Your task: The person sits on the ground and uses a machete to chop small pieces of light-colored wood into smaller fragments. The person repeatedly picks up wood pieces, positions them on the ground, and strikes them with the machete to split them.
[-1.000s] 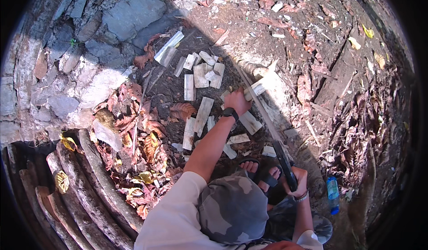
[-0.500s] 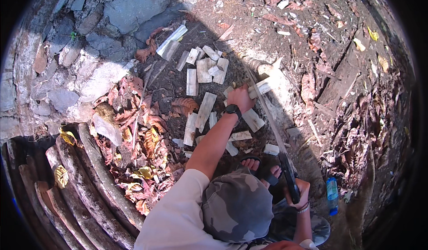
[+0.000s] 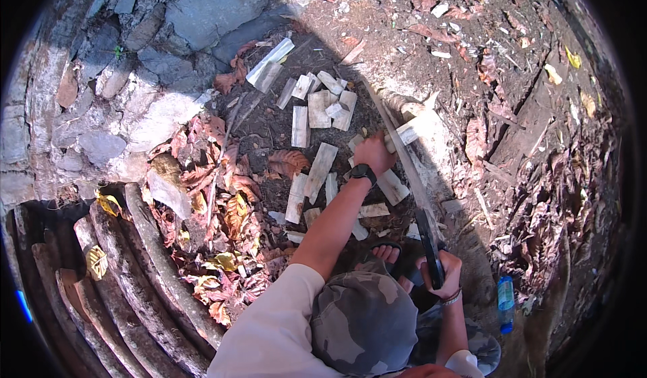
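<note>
My left hand [image 3: 375, 154], with a dark watch on the wrist, is closed on the near end of a pale wood strip [image 3: 410, 131]. Across that strip, just right of the fingers, lies the long thin blade of a handsaw [image 3: 404, 159], slanting from upper left to lower right. My right hand [image 3: 441, 271] grips its black handle, close to my sandalled feet [image 3: 385, 251]. Teeth along the blade are too fine to make out. Short split wood blocks [image 3: 321, 169] lie around my left hand, some partly hidden under the forearm.
Several more blocks [image 3: 301, 126] are scattered farther ahead, near a rough stone wall [image 3: 216, 11]. Round logs [image 3: 145, 270] lie side by side at lower left, beside dry leaves [image 3: 236, 216]. A plastic bottle [image 3: 505, 304] is at my right.
My right hand has pushed the saw handle forward, away from my body. My left hand stays on the wood strip. The whole view has shifted slightly.
</note>
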### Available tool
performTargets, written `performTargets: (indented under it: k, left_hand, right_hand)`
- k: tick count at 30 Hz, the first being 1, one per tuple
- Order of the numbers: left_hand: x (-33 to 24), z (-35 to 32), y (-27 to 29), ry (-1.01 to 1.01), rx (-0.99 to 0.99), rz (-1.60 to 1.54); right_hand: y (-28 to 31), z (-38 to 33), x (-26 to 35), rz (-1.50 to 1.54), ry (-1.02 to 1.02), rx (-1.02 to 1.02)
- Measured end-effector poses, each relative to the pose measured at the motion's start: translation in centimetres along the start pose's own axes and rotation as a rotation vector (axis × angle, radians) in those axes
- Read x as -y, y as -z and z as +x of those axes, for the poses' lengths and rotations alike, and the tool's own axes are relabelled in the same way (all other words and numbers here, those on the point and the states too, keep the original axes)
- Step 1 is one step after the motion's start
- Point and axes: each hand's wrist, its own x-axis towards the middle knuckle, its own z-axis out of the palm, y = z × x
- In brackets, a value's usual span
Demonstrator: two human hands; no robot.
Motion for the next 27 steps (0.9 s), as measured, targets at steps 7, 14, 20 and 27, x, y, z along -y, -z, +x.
performTargets:
  k: [7,14,20,27]
  left_hand:
    - [-0.4,-1.7,-0.5,-0.028,-0.085,-0.011]
    - [0.2,-1.9,-1.0,-0.233,-0.258,0.015]
    - [-0.7,-0.7,-1.0,0.046,-0.043,-0.012]
    - [-0.5,-0.4,-0.9,0.071,-0.032,-0.040]
  right_hand:
    - [4.4,1.4,0.0,-0.079,0.001,0.011]
    - [3.4,0.7,-0.4,-0.042,0.029,0.052]
    - [3.1,1.0,1.1,-0.074,0.010,0.092]
    - [7.2,-7.2,0.3,-0.111,-0.020,0.063]
